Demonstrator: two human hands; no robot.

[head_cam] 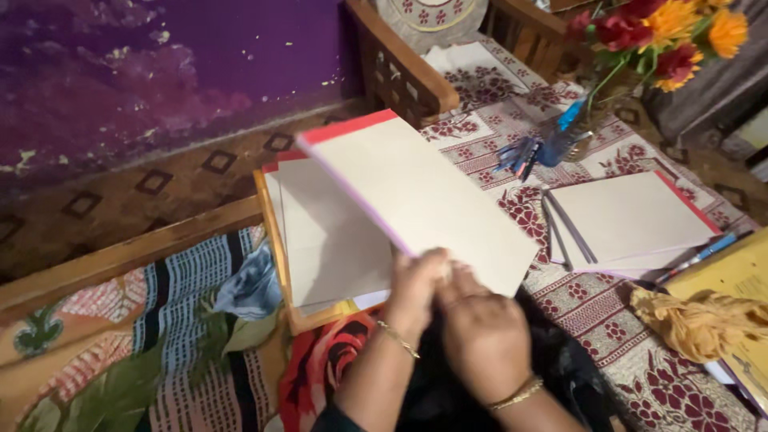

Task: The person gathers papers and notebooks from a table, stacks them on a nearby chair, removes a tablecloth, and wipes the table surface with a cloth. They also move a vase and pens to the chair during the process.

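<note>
The pad (420, 200) is a flat cream rectangle with a red strip along its far end and a thin purple line down its left edge. It is tilted in the air above a stack (324, 232) of like pads. The left hand (416, 292) and the right hand (484, 336) both pinch its near edge, fingers closed on it, the two hands touching.

The fingertips are hidden behind the knuckles, and the pad's near corner is covered by the hands. The stack's lower edge is partly hidden too. The flowers (664, 32) are cut off at the top, and the picture is blurred throughout.

The stack lies on a wooden board (276, 240). A second stack (628, 220) lies on a cloth (592, 304) with a dark red floral print. A crumpled yellow rag (700, 320) sits to the right, near a blue pen (704, 254).
</note>
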